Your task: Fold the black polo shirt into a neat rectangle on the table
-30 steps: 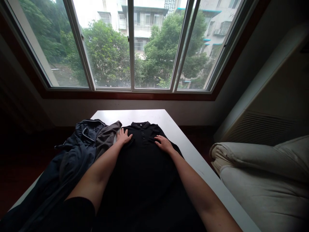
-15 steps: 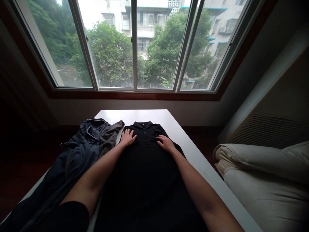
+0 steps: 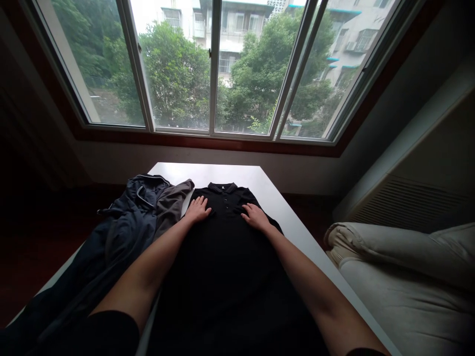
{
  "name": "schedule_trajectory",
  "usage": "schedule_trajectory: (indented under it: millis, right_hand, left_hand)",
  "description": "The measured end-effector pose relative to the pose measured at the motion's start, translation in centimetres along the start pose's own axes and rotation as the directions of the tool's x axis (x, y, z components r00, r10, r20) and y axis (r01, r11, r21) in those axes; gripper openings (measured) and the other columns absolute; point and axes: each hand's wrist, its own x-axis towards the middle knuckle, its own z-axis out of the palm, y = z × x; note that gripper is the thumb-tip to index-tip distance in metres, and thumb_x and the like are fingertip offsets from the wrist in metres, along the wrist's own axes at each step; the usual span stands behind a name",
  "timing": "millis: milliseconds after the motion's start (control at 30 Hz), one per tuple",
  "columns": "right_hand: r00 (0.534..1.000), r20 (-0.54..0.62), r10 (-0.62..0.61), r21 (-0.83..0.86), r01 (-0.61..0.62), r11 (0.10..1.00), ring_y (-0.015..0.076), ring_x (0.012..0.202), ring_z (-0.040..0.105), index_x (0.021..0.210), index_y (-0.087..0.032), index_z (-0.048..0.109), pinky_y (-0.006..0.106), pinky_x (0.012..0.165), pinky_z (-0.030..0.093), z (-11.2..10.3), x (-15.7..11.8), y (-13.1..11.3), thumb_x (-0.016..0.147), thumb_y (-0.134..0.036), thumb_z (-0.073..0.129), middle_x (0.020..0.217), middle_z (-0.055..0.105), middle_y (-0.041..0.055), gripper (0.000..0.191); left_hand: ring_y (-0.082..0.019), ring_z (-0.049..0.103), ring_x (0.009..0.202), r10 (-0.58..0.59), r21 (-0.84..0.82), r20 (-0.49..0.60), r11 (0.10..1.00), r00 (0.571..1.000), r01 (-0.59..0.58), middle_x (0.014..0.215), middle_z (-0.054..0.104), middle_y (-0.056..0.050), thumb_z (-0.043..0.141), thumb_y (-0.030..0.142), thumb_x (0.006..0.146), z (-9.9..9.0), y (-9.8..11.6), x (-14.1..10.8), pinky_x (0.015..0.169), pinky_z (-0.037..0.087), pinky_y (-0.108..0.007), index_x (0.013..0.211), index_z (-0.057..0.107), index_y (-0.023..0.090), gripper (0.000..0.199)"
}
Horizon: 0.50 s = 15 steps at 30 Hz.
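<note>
A black polo shirt (image 3: 226, 247) lies spread face up on the white table, its buttoned collar pointing to the far edge. My left hand (image 3: 198, 209) rests flat on the shirt's left chest, near the shoulder, fingers stretched out. On the opposite side of the chest lies my right hand (image 3: 255, 216), palm down with its fingers apart. Neither hand grips the cloth. The lower part of the shirt runs toward me between my forearms, where it blends with dark clothing and its hem cannot be made out.
Left of the shirt lies a rumpled heap of clothes, a dark blue jacket (image 3: 122, 222) with white piping and a grey-brown garment (image 3: 171, 203). The white table (image 3: 272, 193) stands below a window (image 3: 211, 74). To the right is a pale sofa (image 3: 401, 267).
The view has tilted and shifted slightly. Both hands stay on the shirt's chest in almost the same places.
</note>
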Motion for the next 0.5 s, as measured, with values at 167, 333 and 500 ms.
schedule_trajectory:
  millis: [167, 333, 500]
  right_hand:
    - [0.980, -0.162, 0.115, 0.101, -0.099, 0.990, 0.0260, 0.127, 0.057, 0.124, -0.023, 0.071, 0.036, 0.113, 0.041, -1.3, 3.6, -0.6, 0.104, -0.043, 0.046, 0.135, 0.063, 0.0104, 0.038]
    - [0.949, -0.196, 0.248, 0.170, -0.216, 0.961, 0.0233, 0.126, 0.058, 0.130, -0.020, 0.067, 0.033, 0.111, 0.043, -0.5, 7.0, -0.4, 0.103, -0.037, 0.043, 0.136, 0.062, 0.0115, 0.040]
    - [0.972, -0.107, 0.211, 0.122, -0.198, 0.973, 0.0272, 0.145, 0.043, 0.142, -0.020, 0.062, 0.038, 0.123, 0.030, 1.4, 7.8, 0.4, 0.099, -0.040, 0.053, 0.154, 0.052, 0.0113, 0.048]
  left_hand:
    - [-0.027, 0.008, 0.161, -0.003, 0.009, 0.006, 1.000, 1.000, 0.003, 0.173, 0.016, -0.007, 0.032, 0.062, 0.099, 0.1, 0.0, 0.1, 0.129, 0.007, -0.044, 0.164, 0.029, 0.019, 0.078]
    - [-0.027, 0.009, 0.161, 0.001, 0.007, -0.005, 1.000, 1.000, -0.001, 0.173, 0.016, -0.007, 0.032, 0.062, 0.100, -0.1, -0.1, -0.1, 0.129, 0.007, -0.044, 0.164, 0.029, 0.019, 0.078]
    - [-0.026, 0.009, 0.161, -0.004, -0.007, -0.007, 1.000, 1.000, 0.004, 0.173, 0.016, -0.006, 0.031, 0.063, 0.099, 0.0, -0.2, 0.0, 0.129, 0.007, -0.044, 0.164, 0.029, 0.020, 0.078]
